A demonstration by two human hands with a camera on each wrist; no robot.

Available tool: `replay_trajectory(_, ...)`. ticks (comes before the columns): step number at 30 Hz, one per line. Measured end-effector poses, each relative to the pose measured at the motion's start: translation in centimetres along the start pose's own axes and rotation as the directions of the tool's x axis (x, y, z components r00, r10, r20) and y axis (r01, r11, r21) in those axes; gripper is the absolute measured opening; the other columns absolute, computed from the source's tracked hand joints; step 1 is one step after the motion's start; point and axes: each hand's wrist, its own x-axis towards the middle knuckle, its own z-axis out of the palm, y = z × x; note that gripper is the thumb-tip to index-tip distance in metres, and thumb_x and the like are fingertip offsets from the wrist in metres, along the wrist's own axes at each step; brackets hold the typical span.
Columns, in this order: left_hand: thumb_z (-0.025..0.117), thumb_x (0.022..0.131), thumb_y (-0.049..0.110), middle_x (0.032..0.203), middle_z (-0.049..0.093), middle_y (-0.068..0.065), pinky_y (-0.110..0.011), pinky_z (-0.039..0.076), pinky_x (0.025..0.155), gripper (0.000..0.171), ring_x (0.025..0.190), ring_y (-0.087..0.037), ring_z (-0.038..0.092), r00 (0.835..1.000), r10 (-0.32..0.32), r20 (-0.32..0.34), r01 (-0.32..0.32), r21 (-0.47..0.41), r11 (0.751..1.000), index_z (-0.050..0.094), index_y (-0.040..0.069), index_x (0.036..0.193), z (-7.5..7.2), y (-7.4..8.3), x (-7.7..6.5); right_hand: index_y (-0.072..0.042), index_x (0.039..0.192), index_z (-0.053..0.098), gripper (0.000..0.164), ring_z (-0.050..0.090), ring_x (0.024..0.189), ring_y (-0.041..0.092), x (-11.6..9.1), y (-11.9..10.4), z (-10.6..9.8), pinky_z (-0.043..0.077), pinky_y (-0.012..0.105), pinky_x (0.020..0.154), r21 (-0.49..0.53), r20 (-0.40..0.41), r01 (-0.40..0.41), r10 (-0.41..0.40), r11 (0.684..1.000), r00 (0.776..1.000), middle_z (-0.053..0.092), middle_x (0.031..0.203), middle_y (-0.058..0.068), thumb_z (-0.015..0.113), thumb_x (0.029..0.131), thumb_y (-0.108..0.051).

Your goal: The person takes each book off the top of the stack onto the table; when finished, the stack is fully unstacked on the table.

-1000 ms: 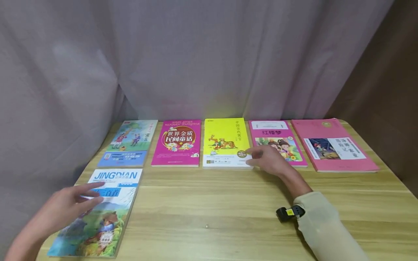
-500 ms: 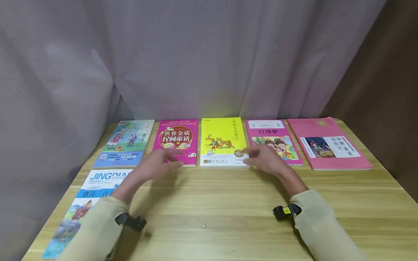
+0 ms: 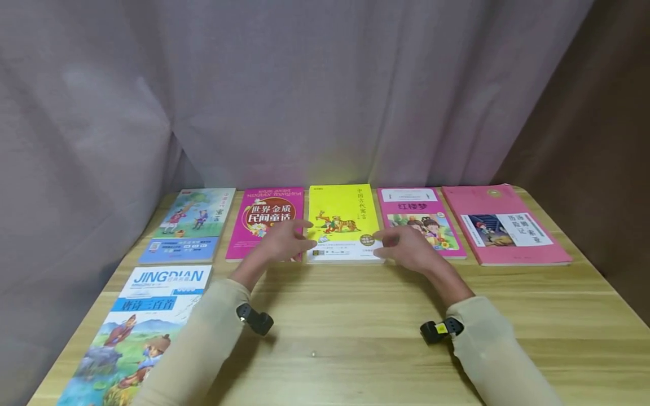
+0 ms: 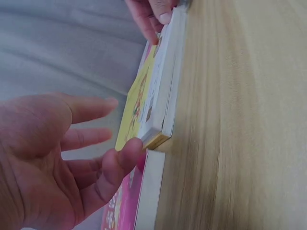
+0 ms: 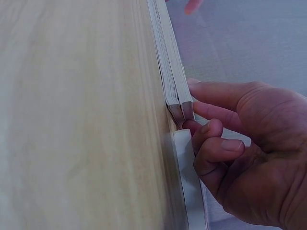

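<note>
A yellow book (image 3: 337, 206) lies in the back row, with another book beneath it, as the two page edges (image 5: 175, 57) in the right wrist view show. My right hand (image 3: 411, 248) holds the yellow book by its front right corner, thumb and fingers at the edge. My left hand (image 3: 284, 241) hovers over the magenta book (image 3: 244, 242), its fingers parted and its fingertips close to the yellow book's left edge. In the left wrist view, that hand (image 4: 53, 153) has nothing between its thumb and fingers.
Right of the yellow book lie a pink book (image 3: 408, 207) and a larger pink book (image 3: 538, 256). A blue-green book (image 3: 190, 225) is at the back left, with a white-topped book (image 3: 147, 327) in front, partly under my left sleeve. A grey curtain (image 3: 279, 84) hangs behind the table (image 3: 345, 338).
My left hand has left the white-topped book at front left and come right and forward to the yellow book's left side. My right hand stays at the yellow book's right corner.
</note>
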Motion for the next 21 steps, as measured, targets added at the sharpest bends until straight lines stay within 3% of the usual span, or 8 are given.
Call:
replay_trajectory(6, 0.079, 0.096, 0.025, 0.076, 0.071, -0.011, -0.024, 0.044, 0.051, 0.073, 0.056, -0.016, 0.063, 1.0, 0.015, 0.005, -0.016, 0.141, 0.99, 0.047, 0.012, 0.16, 0.8, 1.0, 0.3, -0.007, 0.142, 0.066, 0.051, 0.063, 0.119, 0.036, -0.1, 0.0, -0.1, 0.056, 0.049, 0.098, 0.002, 0.002, 0.004, -0.004, 1.0, 1.0, 0.068, 0.132, 0.022, 0.078, 0.096, -0.025)
replay_trajectory(11, 0.082, 0.094, 0.033, 0.119, 0.074, -0.018, -0.029, 0.055, 0.059, 0.082, 0.061, -0.019, 0.069, 1.0, -0.023, 0.004, 0.021, 0.234, 0.972, 0.042, 0.01, 0.162, 1.7, 2.0, 0.4, -0.005, 0.141, 0.067, 0.051, 0.064, 0.118, 0.037, -0.1, 0.1, -0.2, 0.056, 0.05, 0.098, 0.0, 0.003, 0.033, -0.033, 0.999, 0.999, 0.069, 0.13, 0.023, 0.078, 0.096, -0.025)
replay_trajectory(14, 0.082, 0.093, 0.037, 0.131, 0.07, -0.016, -0.037, 0.062, 0.08, 0.083, 0.078, -0.023, 0.074, 1.0, -0.017, -0.021, 0.023, 0.312, 0.95, 0.044, 0.007, 0.16, 2.2, 2.3, 0.5, -0.005, 0.141, 0.067, 0.05, 0.064, 0.12, 0.038, -0.2, 0.1, -0.2, 0.056, 0.051, 0.1, 0.006, 0.004, 0.033, -0.033, 0.999, 0.999, 0.068, 0.132, 0.023, 0.077, 0.096, -0.025)
replay_trajectory(17, 0.082, 0.093, 0.043, 0.111, 0.073, -0.012, -0.042, 0.061, 0.087, 0.065, 0.088, -0.025, 0.071, 0.999, 0.015, -0.042, 0.003, 0.404, 0.915, 0.062, 0.003, 0.14, 2.6, 2.3, 0.7, -0.005, 0.141, 0.066, 0.051, 0.064, 0.121, 0.038, -0.2, 0.1, -0.2, 0.056, 0.052, 0.1, 0.008, 0.006, 0.03, -0.03, 1.0, 1.0, 0.068, 0.132, 0.023, 0.077, 0.096, -0.025)
replay_trajectory(19, 0.081, 0.092, 0.047, 0.096, 0.07, -0.007, -0.04, 0.059, 0.082, 0.051, 0.088, -0.024, 0.065, 0.998, 0.036, -0.054, -0.008, 0.459, 0.888, 0.067, 0.006, 0.118, 2.9, 2.2, 0.8, -0.006, 0.142, 0.067, 0.051, 0.064, 0.12, 0.037, -0.2, 0.2, -0.2, 0.056, 0.05, 0.099, 0.008, 0.006, 0.024, -0.024, 1.0, 1.0, 0.068, 0.131, 0.022, 0.077, 0.096, -0.025)
replay_trajectory(21, 0.082, 0.091, 0.048, 0.086, 0.065, -0.004, -0.036, 0.055, 0.069, 0.044, 0.079, -0.023, 0.061, 0.998, 0.039, -0.058, -0.007, 0.476, 0.88, 0.064, 0.009, 0.101, 3.1, 2.1, 0.9, -0.006, 0.142, 0.067, 0.051, 0.064, 0.117, 0.036, -0.2, 0.3, -0.1, 0.057, 0.048, 0.097, 0.004, 0.007, 0.025, -0.025, 1.0, 1.0, 0.069, 0.13, 0.022, 0.077, 0.096, -0.025)
